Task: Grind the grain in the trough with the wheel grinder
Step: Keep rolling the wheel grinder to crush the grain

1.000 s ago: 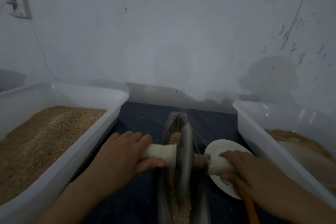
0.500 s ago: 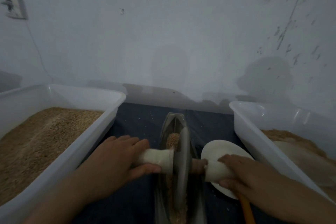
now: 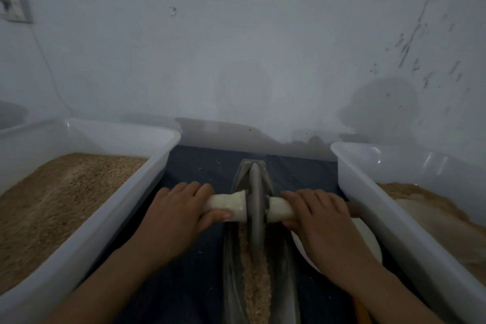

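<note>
The wheel grinder [image 3: 254, 200] stands upright in the narrow trough [image 3: 285, 281], near its far end, at the 12 o'clock side of the crushed grain [image 3: 256, 279]. The left hand [image 3: 173, 218] curls around the white handle [image 3: 226, 206] at 9 o'clock of the wheel, thumb below. The right hand [image 3: 319, 221] wraps the other handle at 3 o'clock. Two white tubs [image 3: 110, 218] stand at both sides.
</note>
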Demonstrator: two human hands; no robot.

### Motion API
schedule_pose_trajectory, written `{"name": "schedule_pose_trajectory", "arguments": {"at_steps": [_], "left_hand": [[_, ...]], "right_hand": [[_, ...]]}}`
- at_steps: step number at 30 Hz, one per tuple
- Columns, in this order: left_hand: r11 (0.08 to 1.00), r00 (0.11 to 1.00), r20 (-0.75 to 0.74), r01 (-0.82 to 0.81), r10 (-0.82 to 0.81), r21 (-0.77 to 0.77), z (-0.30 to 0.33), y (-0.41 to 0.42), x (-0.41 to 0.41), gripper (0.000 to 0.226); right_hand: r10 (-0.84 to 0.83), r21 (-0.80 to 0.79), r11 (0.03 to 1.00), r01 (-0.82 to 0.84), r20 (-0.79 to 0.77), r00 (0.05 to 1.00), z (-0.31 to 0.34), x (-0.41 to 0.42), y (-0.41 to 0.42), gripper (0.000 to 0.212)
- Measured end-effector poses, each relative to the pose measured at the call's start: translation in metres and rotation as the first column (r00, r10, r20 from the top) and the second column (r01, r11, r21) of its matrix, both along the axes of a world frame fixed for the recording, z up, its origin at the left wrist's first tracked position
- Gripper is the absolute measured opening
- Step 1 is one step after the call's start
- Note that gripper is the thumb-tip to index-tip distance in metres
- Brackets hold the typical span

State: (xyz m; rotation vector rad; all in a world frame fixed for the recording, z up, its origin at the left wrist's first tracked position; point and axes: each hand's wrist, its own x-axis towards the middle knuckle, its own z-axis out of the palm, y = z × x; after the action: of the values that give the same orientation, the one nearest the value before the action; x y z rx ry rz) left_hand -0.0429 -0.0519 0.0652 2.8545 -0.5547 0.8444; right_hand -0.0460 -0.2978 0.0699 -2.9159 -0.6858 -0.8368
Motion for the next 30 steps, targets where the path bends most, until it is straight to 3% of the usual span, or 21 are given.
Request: {"name": "schedule_pose_trajectory", "arguments": {"at_steps": [4, 8, 11, 13, 15, 17, 20, 22, 24, 26, 30], "left_hand": [[0.999, 0.999, -0.017, 0.03, -0.03, 0.032, -0.003, 0.005, -0.002, 0.083], [0.982, 0.951, -0.249, 0.188, -0.184, -0.01, 0.01, 0.02, -0.016, 0.064], [0.96, 0.903, -0.325, 0.265, -0.282, -0.097, 0.024, 0.025, -0.026, 0.06], [0.955, 0.906, -0.303, 0.282, -0.295, -0.087, 0.028, 0.023, -0.03, 0.055], [0.961, 0.924, -0.27, 0.274, -0.271, -0.027, 0.028, 0.018, -0.03, 0.06], [0.979, 0.953, -0.234, 0.203, -0.19, 0.034, 0.025, 0.014, -0.026, 0.07], [0.993, 0.993, -0.09, 0.078, -0.07, 0.091, 0.012, 0.007, -0.015, 0.067], [0.997, 1.0, -0.003, -0.018, 0.018, 0.08, 0.005, 0.002, -0.008, 0.059], [0.995, 0.998, 0.004, -0.064, 0.064, 0.071, 0.004, -0.002, -0.004, 0.054], [0.997, 0.999, 0.014, -0.035, 0.034, 0.07, 0.003, -0.002, -0.002, 0.052], [0.993, 0.996, -0.008, 0.09, -0.09, 0.078, 0.006, 0.006, -0.013, 0.051]], "right_hand": [[-0.009, -0.042, 0.999, 0.003, -0.139, 0.99, 0.004, -0.008, -0.004, 0.043], [0.05, -0.083, 0.993, -0.081, -0.327, 0.944, 0.02, -0.02, -0.027, 0.044], [0.076, -0.018, 0.994, -0.109, -0.6, 0.796, 0.042, -0.035, -0.039, 0.038], [0.048, -0.014, 0.997, -0.08, -0.691, 0.721, 0.048, -0.038, -0.043, 0.038], [0.022, -0.028, 0.998, -0.057, -0.69, 0.723, 0.046, -0.036, -0.041, 0.036], [0.003, -0.047, 0.998, -0.04, -0.616, 0.788, 0.037, -0.029, -0.036, 0.032], [-0.044, -0.112, 0.994, 0.013, -0.279, 0.959, 0.016, -0.012, -0.029, 0.04], [-0.088, -0.094, 0.993, 0.075, -0.147, 0.985, 0.006, -0.004, -0.02, 0.042], [-0.138, -0.119, 0.985, 0.124, -0.121, 0.983, 0.003, 0.002, -0.014, 0.048], [-0.076, -0.064, 0.995, 0.075, -0.02, 0.997, 0.0, 0.005, -0.014, 0.051], [-0.09, -0.098, 0.993, 0.07, -0.217, 0.972, -0.003, -0.004, -0.025, 0.049]]}}
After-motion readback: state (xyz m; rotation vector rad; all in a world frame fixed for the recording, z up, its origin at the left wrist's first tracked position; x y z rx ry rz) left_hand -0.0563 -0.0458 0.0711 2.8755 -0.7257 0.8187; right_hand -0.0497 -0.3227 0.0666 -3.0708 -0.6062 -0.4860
